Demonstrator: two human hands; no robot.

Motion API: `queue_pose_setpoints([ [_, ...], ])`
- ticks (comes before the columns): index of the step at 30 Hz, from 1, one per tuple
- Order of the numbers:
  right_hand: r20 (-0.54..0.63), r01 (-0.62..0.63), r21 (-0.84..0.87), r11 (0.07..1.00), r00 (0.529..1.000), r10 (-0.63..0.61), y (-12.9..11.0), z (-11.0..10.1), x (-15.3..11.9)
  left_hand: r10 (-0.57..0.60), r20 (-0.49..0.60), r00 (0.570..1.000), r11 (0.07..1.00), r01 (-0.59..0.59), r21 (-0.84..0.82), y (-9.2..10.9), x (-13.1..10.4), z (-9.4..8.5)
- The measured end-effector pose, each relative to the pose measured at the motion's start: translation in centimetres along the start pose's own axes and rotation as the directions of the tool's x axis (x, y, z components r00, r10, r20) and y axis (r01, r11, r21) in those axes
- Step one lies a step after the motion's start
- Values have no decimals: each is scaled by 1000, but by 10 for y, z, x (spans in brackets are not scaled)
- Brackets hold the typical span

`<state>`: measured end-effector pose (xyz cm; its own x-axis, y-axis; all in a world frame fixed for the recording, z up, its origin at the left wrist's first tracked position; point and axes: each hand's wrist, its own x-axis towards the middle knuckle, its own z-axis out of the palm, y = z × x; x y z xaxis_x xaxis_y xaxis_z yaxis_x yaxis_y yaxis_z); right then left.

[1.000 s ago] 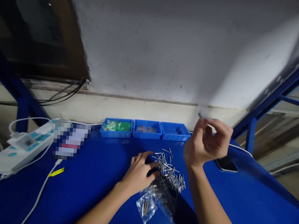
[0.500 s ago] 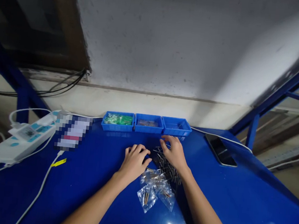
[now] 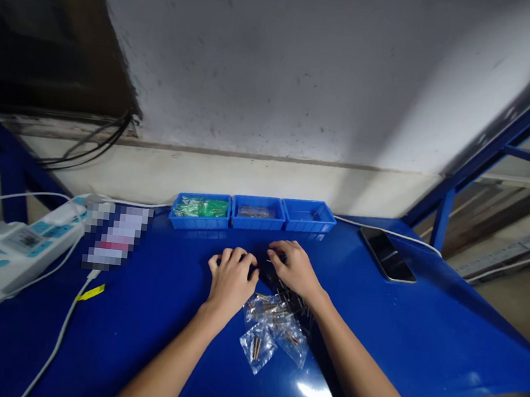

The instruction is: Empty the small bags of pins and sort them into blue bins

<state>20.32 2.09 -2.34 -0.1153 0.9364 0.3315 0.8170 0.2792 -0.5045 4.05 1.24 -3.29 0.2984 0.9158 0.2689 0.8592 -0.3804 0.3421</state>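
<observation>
My left hand (image 3: pixel 232 280) is curling with fingers spread, plastic bags (image 3: pixel 274 316) lying just right; my right hand (image 3: pixel 298 271) is covering metal pins (image 3: pixel 296 301), hold unclear.

three bins (image 3: pixel 257 224), at least three bags (image 3: pixel 257 348), one power strip (image 3: pixel 15 257), one black phone (image 3: pixel 388 255).

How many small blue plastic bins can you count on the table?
3: blue plastic bin with green packets, on the left; blue plastic bin in the middle; blue plastic bin on the right.
</observation>
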Motion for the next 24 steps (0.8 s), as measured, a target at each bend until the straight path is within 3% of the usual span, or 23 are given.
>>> queue_pose_setpoints([
  [2,62,40,-10,999,997,-39,4,-4,-1,-10,5,1000,1000,10,-14,-4,-1,-3],
  [5,260,120,-42,992,960,-105,13,-14,-4,-27,17,999,999,27,-28,-9,-2,-6],
  [8,359,125,-72,990,929,-91,19,-21,-7,-31,25,999,999,32,-36,-10,-1,-7],
  [19,369,206,-65,976,914,-169,8,-10,-7,-11,54,999,998,14,-56,-6,-2,-4],
  [24,331,205,-73,976,928,-170,5,-9,-7,-20,63,998,997,25,-67,-5,-2,-6],
])
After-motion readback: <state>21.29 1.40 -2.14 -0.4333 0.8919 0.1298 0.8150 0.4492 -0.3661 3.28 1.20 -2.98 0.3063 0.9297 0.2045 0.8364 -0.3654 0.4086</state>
